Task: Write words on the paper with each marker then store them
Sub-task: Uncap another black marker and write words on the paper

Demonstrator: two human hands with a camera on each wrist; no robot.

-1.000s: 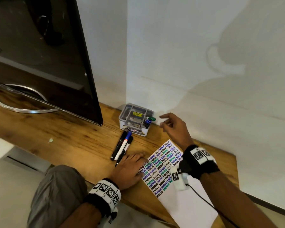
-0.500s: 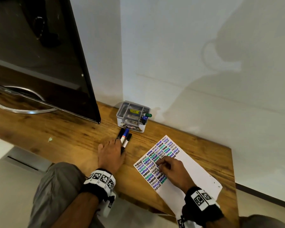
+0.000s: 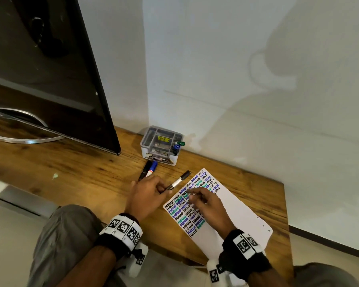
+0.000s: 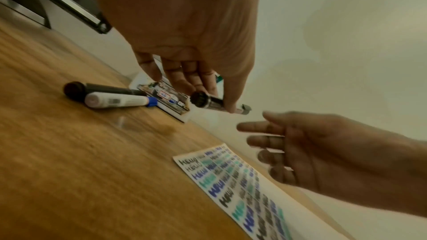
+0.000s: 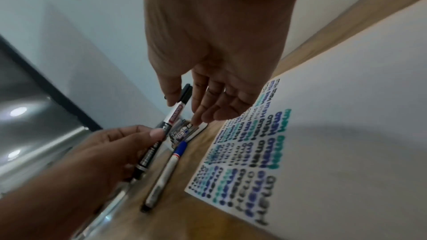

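Pinching a black marker (image 3: 177, 181) above the worktop (image 3: 71, 175), the left hand (image 3: 147, 195) offers it to the open, empty right hand (image 3: 205, 206) for writing.

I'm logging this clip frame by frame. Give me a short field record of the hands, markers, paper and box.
left hand: holds a black marker, lifted off the desk
right hand: open, reaching toward that marker, above the paper
paper: on the desk, rows of HELLO in black, blue and green
loose markers: two, lying side by side in front of the box
box: by the wall, markers standing in one corner
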